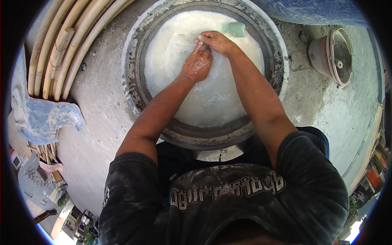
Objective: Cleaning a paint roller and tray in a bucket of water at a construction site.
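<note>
Left hand [197, 66] and right hand [217, 42] meet over a large round grey basin with a mottled rim [130, 61]

The basin is filled with a milky, off-white liquid [200, 104]. Both bare forearms reach across it from the lower edge, and the hands come together over its upper middle part. The left hand is the lower of the two, its back turned up and marked with whitish residue, its fingers bent. The right hand lies just above and to the right, wrist bent, fingertips touching the left hand's fingers. Each grip is narrow; whether anything small is pinched between the fingers, I cannot tell.

Near the basin's upper right inner side, just beside the right hand, a pale green, rounded block-like object [235, 30] lies partly in the liquid.

On the grey concrete floor [96, 122] to the right of the basin is a round, greyish-brown bucket with a thin handle [319, 55]. Long tan poles [65, 47] lie side by side at the upper left, with a dusty blue sheet [49, 116] below them. Another blue sheet [316, 11] spans the upper right. The person wears a dark, dust-streaked short-sleeved shirt with pale lettering [228, 212].
</note>
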`<state>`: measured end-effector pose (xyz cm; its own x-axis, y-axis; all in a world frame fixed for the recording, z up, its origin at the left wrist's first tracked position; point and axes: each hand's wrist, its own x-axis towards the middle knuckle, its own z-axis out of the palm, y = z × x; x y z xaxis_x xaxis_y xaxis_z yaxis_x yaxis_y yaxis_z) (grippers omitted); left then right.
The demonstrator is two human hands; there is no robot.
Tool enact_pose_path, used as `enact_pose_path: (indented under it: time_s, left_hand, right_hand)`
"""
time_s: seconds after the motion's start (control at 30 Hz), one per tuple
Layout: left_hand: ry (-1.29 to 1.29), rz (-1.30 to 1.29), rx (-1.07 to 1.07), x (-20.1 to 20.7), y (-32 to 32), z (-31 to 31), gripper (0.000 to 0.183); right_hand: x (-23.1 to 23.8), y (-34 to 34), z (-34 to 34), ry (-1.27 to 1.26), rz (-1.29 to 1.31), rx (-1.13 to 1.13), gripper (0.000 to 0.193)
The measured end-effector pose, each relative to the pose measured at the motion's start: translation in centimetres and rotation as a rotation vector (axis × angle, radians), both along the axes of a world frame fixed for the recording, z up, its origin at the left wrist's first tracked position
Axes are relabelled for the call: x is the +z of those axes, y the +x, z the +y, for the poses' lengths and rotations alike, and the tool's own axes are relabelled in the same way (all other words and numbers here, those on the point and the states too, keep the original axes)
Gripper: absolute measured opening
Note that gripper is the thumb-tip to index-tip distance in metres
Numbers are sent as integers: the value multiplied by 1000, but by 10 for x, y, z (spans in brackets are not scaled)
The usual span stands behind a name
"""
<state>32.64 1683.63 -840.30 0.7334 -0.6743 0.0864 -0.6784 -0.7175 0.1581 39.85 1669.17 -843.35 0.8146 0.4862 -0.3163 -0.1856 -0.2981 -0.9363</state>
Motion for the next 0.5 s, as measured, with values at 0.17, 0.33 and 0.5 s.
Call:
enact_pose_path:
  time_s: [0.17, 0.33, 0.5]
  left_hand:
    - [143, 281, 56, 3, 15, 3, 27]
    - [42, 30, -43, -5, 21, 16, 29]
    - [140, 178, -38, 0, 24, 15, 30]
  right_hand:
    - [10, -10, 4, 45, -35, -151, 30]
    - [17, -10, 13, -227, -320, -121, 25]
    - [12, -13, 13, -309, -436, -137, 26]
